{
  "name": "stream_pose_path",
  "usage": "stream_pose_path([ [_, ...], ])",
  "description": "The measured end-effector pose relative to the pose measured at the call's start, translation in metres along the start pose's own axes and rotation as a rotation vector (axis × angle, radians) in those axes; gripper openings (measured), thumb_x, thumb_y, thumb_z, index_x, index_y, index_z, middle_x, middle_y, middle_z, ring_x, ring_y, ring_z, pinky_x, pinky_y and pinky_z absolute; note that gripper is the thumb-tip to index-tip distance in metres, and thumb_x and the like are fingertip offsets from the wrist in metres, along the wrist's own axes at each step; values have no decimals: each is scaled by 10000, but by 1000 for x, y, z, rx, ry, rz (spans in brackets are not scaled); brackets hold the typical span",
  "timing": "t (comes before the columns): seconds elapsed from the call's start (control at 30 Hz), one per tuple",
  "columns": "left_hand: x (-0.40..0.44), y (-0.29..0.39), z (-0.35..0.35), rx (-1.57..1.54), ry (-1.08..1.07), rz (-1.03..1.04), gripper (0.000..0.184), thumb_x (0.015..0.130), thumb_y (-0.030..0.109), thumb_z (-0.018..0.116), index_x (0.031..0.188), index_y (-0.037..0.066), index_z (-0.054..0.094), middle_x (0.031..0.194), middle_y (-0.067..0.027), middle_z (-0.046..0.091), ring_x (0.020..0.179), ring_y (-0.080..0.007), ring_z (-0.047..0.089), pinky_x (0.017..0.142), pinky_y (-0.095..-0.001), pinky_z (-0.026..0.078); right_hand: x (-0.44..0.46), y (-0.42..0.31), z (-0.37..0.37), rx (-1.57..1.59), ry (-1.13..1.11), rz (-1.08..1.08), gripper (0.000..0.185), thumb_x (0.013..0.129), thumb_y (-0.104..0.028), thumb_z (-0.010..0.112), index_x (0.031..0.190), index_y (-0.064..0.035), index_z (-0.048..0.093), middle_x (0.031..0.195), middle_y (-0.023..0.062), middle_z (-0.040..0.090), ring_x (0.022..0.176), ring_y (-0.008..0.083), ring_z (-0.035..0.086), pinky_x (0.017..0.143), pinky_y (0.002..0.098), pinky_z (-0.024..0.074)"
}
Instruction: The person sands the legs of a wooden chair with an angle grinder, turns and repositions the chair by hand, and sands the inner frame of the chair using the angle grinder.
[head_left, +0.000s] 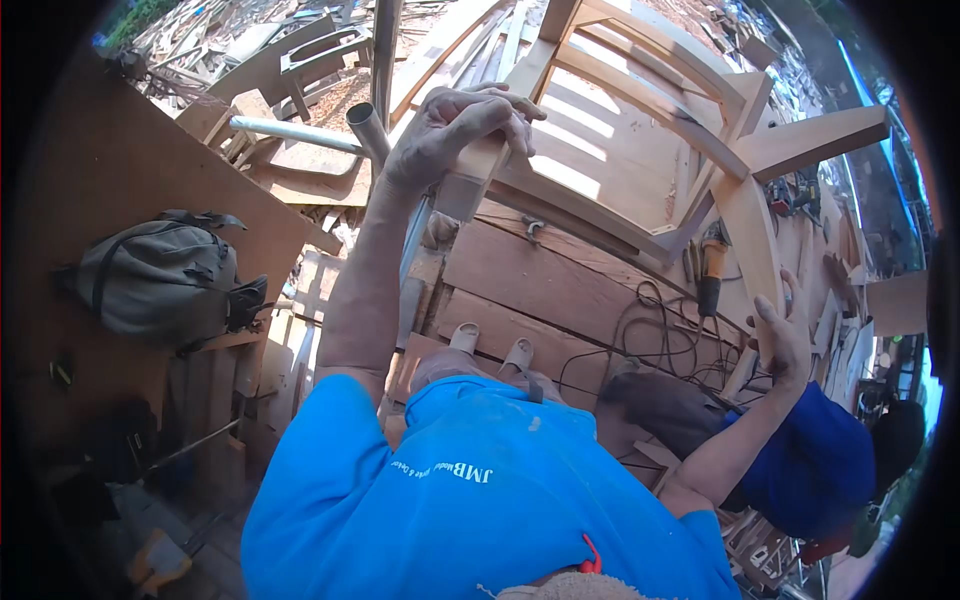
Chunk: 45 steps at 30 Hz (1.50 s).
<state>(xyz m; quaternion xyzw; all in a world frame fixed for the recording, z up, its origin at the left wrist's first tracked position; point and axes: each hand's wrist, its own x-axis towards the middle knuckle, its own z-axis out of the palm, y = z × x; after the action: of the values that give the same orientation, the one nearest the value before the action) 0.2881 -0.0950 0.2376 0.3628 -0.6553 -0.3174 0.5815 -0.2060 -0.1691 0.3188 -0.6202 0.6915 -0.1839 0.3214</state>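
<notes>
A pale wooden chair frame (655,115) with curved members lies in front of me above the planks. My left hand (465,130) is closed over the squared end of one of its rails, fingers bent across the top. On the other side, my right hand (785,340) is at the lower end of a curved leg (757,245). Its thumb lies on the near face and its fingers run along the far edge, partly hidden. An orange and black power tool (712,270) lies beside that leg.
A co-worker in a dark blue shirt (810,460) crouches close at my right. Black cables (650,330) tangle on the planks (530,270). Metal pipes (368,125) stand near my left forearm. A backpack (160,275) rests on a brown board at left. Wood scraps lie beyond.
</notes>
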Motion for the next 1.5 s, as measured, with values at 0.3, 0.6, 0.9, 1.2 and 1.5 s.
stream_pose_path([
  [0.3, -6, -21, 18, -253, 261, -14, 586, 1056, 357, 413, 648, 8, 645, 696, -125, 663, 907, -256, 624, 1110, -391, 370, 0, 6, 3, 77, 16, -20, 673, 965, -270, 709, 1550, -106, 420, 1107, 161, 651, 768, 158, 687, 516, 269, 529],
  [0.6, -12, -24, 21, -269, 311, -18, 496, 1016, 338, 439, 703, 22, 657, 796, -146, 677, 987, -291, 625, 1183, -421, 321, -1, 15, 10, 192, 126, -88, 551, 1002, -251, 682, 1457, 14, 519, 1191, 122, 657, 832, 129, 659, 665, 256, 556],
  [0.9, -39, -15, 42, -278, 457, -127, 549, 1044, 387, 389, 1245, -27, 690, 1480, -171, 552, 1431, -269, 438, 1180, -364, 314, 13, 32, 2, 112, 141, -100, 531, 1037, -240, 629, 1492, 12, 523, 1284, 138, 671, 988, 124, 653, 843, 266, 537],
  [1.2, -67, -18, 48, -380, 439, -75, 597, 1098, 442, 358, 1451, -8, 529, 1589, -171, 433, 1503, -295, 371, 1245, -414, 253, 15, 35, 3, -109, 275, -156, 481, 1016, -274, 661, 1426, -27, 622, 1164, 112, 733, 982, 126, 659, 878, 263, 508],
  [1.5, -36, -14, -12, 114, 200, -72, 527, 1122, 340, 374, 1153, -7, 769, 1253, -165, 721, 1341, -294, 564, 1190, -406, 342, 18, 44, 2, 10, 262, -138, 417, 1035, -212, 650, 1390, 7, 640, 1112, 103, 743, 966, 115, 663, 866, 266, 517],
])
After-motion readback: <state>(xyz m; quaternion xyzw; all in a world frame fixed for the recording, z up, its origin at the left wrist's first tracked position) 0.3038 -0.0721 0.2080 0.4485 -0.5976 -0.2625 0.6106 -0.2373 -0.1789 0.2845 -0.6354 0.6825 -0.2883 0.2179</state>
